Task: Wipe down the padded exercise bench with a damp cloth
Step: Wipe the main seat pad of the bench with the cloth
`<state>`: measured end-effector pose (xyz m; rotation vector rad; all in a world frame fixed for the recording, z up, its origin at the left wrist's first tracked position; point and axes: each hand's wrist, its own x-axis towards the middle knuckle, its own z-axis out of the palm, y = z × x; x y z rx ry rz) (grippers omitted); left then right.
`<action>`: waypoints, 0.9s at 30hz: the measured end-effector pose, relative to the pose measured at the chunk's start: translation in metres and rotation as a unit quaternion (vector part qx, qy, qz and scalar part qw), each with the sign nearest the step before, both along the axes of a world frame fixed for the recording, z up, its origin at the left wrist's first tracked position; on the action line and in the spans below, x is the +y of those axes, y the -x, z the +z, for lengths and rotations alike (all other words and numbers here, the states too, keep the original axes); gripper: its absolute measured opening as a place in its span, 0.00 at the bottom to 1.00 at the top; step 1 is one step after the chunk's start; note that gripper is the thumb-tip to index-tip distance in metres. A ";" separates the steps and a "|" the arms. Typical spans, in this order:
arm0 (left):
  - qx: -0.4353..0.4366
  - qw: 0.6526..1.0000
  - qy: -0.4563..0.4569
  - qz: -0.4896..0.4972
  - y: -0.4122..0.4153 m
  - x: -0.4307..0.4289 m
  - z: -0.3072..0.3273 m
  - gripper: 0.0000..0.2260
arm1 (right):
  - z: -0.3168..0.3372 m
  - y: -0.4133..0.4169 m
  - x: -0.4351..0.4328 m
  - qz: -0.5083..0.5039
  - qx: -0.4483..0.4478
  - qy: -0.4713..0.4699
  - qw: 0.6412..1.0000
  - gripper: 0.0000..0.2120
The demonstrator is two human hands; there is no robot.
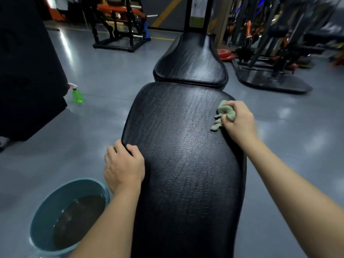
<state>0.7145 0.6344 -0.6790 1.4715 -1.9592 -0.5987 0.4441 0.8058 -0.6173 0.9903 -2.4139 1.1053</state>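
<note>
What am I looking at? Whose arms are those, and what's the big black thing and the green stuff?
The camera sits on a person's head, so you see their own two arms reaching forward. The big black thing is a padded gym bench. The right hand squeezes a crumpled green cloth against the bench's right edge to wipe it. The left hand grips the left edge. On the floor to the left stand a blue bucket of water and a green spray bottle.
</note>
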 end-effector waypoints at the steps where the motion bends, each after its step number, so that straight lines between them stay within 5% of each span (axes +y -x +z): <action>1: -0.001 1.000 0.000 0.003 0.000 0.000 0.000 0.18 | 0.002 0.001 -0.017 -0.004 0.006 -0.008 1.000 0.12; 7: -0.009 1.000 0.011 0.006 0.000 -0.003 -0.004 0.19 | 0.021 -0.026 -0.180 0.064 0.039 -0.023 0.997 0.14; 14: -0.013 1.000 -0.012 0.014 0.001 -0.007 -0.007 0.20 | 0.032 -0.096 -0.302 0.148 0.138 -0.159 0.966 0.13; 19: -0.011 0.999 -0.021 0.022 0.001 -0.007 -0.005 0.20 | 0.026 -0.078 -0.268 0.149 0.094 -0.071 0.982 0.14; 27: 0.001 1.000 -0.025 0.015 -0.002 -0.001 0.001 0.20 | 0.011 0.015 -0.094 -0.060 0.083 -0.008 0.995 0.14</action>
